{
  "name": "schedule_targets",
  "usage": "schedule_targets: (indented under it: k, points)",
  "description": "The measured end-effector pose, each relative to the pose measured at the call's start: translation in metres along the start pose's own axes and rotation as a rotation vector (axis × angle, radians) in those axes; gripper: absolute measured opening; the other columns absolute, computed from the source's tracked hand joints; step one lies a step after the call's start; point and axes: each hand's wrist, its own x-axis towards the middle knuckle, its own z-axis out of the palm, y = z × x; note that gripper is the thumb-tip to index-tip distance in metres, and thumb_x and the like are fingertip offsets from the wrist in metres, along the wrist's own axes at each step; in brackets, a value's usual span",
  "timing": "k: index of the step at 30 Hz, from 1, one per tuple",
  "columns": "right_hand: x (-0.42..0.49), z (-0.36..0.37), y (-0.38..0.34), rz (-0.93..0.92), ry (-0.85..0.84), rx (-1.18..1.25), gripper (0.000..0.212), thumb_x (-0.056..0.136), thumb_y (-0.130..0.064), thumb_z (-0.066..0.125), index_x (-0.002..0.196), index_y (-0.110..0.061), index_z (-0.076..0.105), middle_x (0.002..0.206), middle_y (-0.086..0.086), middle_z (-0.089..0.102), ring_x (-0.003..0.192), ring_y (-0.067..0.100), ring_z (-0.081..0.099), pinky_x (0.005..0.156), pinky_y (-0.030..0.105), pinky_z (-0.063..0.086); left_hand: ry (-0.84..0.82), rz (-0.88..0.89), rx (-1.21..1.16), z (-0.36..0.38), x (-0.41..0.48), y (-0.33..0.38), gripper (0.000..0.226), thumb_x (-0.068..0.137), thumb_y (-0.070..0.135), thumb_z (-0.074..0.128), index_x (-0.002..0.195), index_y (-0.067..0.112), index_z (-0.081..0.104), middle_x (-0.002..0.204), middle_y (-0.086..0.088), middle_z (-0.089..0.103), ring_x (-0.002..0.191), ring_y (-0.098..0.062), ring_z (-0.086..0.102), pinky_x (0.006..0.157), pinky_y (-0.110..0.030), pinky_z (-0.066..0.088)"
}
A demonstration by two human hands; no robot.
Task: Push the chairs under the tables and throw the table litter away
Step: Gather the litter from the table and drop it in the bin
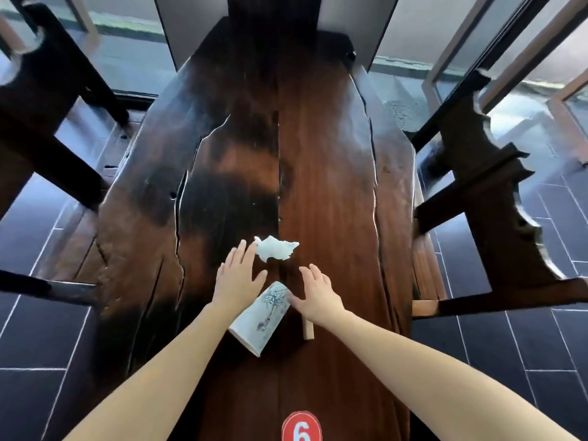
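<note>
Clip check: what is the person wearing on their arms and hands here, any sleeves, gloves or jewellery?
Nothing worn shows. The left forearm and right forearm are bare down to the frame's bottom edge, with no sleeve in view. The left hand and right hand are ungloved, and no watch, bracelet or ring is visible on either.

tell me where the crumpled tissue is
Head view: the crumpled tissue lies along the centre of the table, by the fingertips of the left hand, beyond the tipped paper cup.
</note>
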Motion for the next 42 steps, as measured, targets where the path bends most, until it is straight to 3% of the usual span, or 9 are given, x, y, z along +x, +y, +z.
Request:
schedule_targets:
  k: [7, 12, 19, 24, 27, 30, 34, 37, 42]
  points:
    - [-0.012, 0.033, 0.026, 0.094, -0.075, 0.037, 0.065, 0.087, -0.036, 0.057, 0.143, -0.019, 0.029, 0.144, 0.002, 0.032, 0.124, 0.029, 0.045, 0.091, 0.043, 0.045, -0.05, 0.057, 0.054, 0.018, 0.063, 0.002, 0.053, 0.091, 0.022, 0.052, 0.141, 0.02, 0.033, 0.149, -0.011, 0.032, 0.135, -0.031, 0.032, 0.105, -0.047, 0.035]
    - [-0.033, 0.043, 0.047, 0.16, -0.088, 0.058, 0.039, 0.088, -0.024, 0.05, 0.127, -0.024, 0.042, 0.123, 0.004, 0.051, 0.105, 0.032, 0.058, 0.087, 0.041, 0.049, -0.075, 0.026, 0.173, 0.048, 0.056, -0.006, 0.023, 0.089, 0.017, 0.044, 0.111, 0.017, 0.054, 0.105, -0.009, 0.053, 0.096, -0.027, 0.053, 0.076, -0.04, 0.047]
    - [-0.058, 0.026, 0.084, 0.275, -0.024, 0.274, 0.03, 0.08, -0.019, 0.05, 0.11, -0.022, 0.046, 0.109, 0.004, 0.061, 0.097, 0.029, 0.06, 0.077, 0.035, 0.048, -0.045, -0.1, -0.12, 0.048, 0.027, 0.022, 0.013, 0.086, 0.022, 0.047, 0.098, 0.018, 0.051, 0.086, -0.002, 0.064, 0.071, -0.02, 0.06, 0.057, -0.027, 0.043]
    - [-0.077, 0.004, 0.113, 0.334, 0.117, 0.626, 0.014, 0.088, -0.02, 0.052, 0.102, -0.021, 0.05, 0.105, 0.002, 0.058, 0.095, 0.02, 0.057, 0.062, 0.025, 0.047, -0.014, 0.058, -0.215, 0.042, 0.006, 0.087, 0.015, 0.087, 0.032, 0.052, 0.094, 0.023, 0.043, 0.078, 0.0, 0.062, 0.067, -0.019, 0.06, 0.061, -0.035, 0.052]
    - [-0.097, -0.009, 0.135, 0.356, 0.193, 0.851, 0.013, 0.088, -0.021, 0.053, 0.101, -0.022, 0.055, 0.101, 0.0, 0.061, 0.092, 0.016, 0.057, 0.061, 0.022, 0.049, -0.098, 0.184, -0.257, 0.057, -0.017, 0.132, 0.015, 0.085, 0.03, 0.055, 0.087, 0.016, 0.049, 0.077, -0.001, 0.062, 0.066, -0.019, 0.058, 0.056, -0.03, 0.045]
    - [-0.122, -0.015, 0.165, 0.363, 0.23, 1.125, 0.011, 0.087, -0.016, 0.054, 0.093, -0.024, 0.058, 0.094, 0.002, 0.064, 0.089, 0.018, 0.059, 0.076, 0.036, 0.053, -0.219, 0.228, -0.301, 0.085, -0.043, 0.175, 0.021, 0.076, 0.034, 0.055, 0.077, 0.013, 0.05, 0.071, -0.002, 0.06, 0.069, -0.027, 0.055, 0.062, -0.037, 0.044]
    - [-0.167, -0.015, 0.215, 0.409, 0.302, 1.365, 0.013, 0.088, -0.01, 0.052, 0.094, -0.019, 0.059, 0.089, -0.001, 0.063, 0.085, 0.012, 0.059, 0.074, 0.034, 0.054, -0.457, 0.23, -0.318, 0.143, -0.083, 0.225, 0.013, 0.083, 0.025, 0.059, 0.073, 0.019, 0.054, 0.074, 0.0, 0.061, 0.07, -0.019, 0.052, 0.066, -0.033, 0.041]
    - [-0.204, 0.0, 0.259, 0.482, 0.366, 1.48, 0.016, 0.088, -0.008, 0.05, 0.099, -0.015, 0.058, 0.092, 0.001, 0.063, 0.087, 0.012, 0.058, 0.072, 0.032, 0.054, -0.644, 0.209, -0.376, 0.19, -0.118, 0.257, 0.016, 0.083, 0.025, 0.058, 0.094, 0.015, 0.063, 0.091, -0.004, 0.066, 0.081, -0.015, 0.058, 0.073, -0.029, 0.044]
    - [-0.256, 0.049, 0.33, 0.66, 0.435, 1.655, 0.022, 0.088, -0.006, 0.05, 0.105, -0.011, 0.063, 0.096, 0.008, 0.066, 0.083, 0.017, 0.06, 0.066, 0.028, 0.053, -0.904, -0.006, -0.398, 0.273, -0.179, 0.293, 0.019, 0.093, 0.016, 0.049, 0.079, 0.024, 0.058, 0.07, 0.002, 0.058, 0.06, -0.006, 0.053, 0.055, -0.02, 0.042]
